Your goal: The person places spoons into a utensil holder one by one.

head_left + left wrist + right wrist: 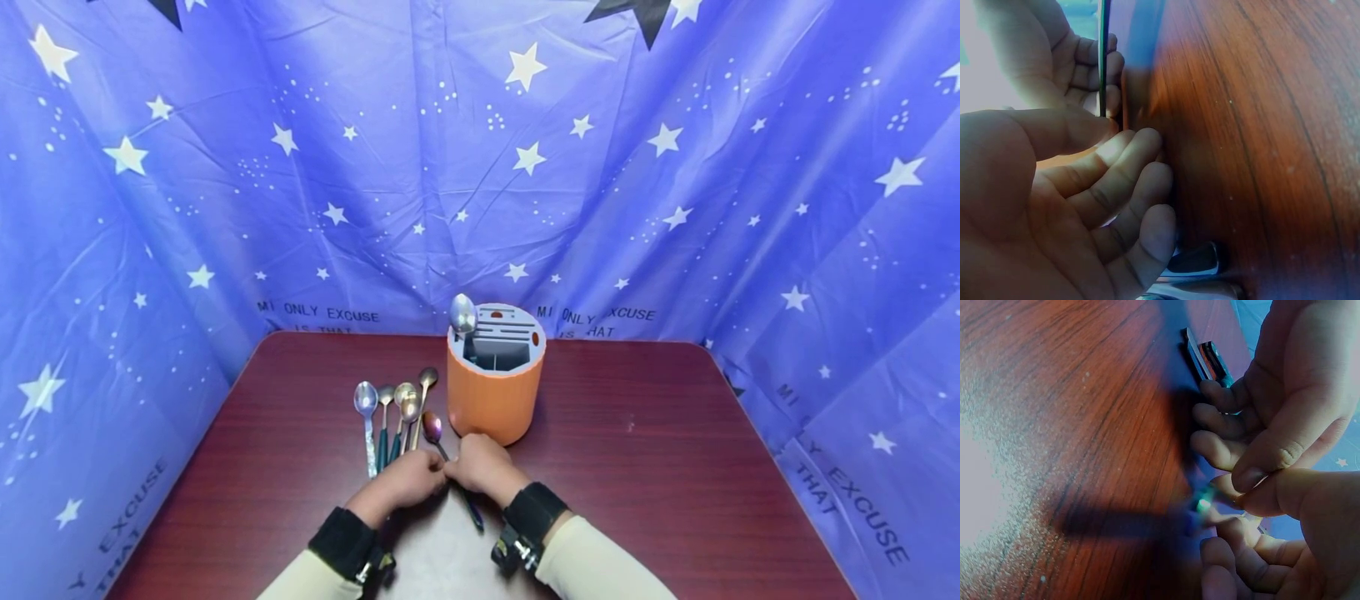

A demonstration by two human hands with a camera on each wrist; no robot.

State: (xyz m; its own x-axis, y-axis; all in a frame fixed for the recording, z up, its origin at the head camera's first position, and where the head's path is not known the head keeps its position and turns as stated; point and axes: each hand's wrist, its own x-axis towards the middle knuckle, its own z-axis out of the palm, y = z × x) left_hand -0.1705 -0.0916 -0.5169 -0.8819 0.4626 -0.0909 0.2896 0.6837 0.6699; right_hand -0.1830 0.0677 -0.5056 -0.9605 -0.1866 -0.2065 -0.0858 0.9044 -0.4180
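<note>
"Listing item held?"
"Iridescent spoon (432, 427), one; lower centre of frame; left hand (411, 481) and right hand (486, 467) pinching it."
"Nearby?"
"Orange holder (491, 404), below centre; loose spoons (366, 398), tabletop (637, 442), lower left of centre."

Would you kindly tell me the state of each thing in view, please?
Left hand: pinching the dark spoon.
Right hand: also pinching it.
Dark spoon: held by its handle, bowl pointing away from the person.
Orange holder: upright, compartments uncovered.
Standing spoon: in the holder, bowl up.
Other spoons: lying close together.
Curtain: hanging, creased.
</note>
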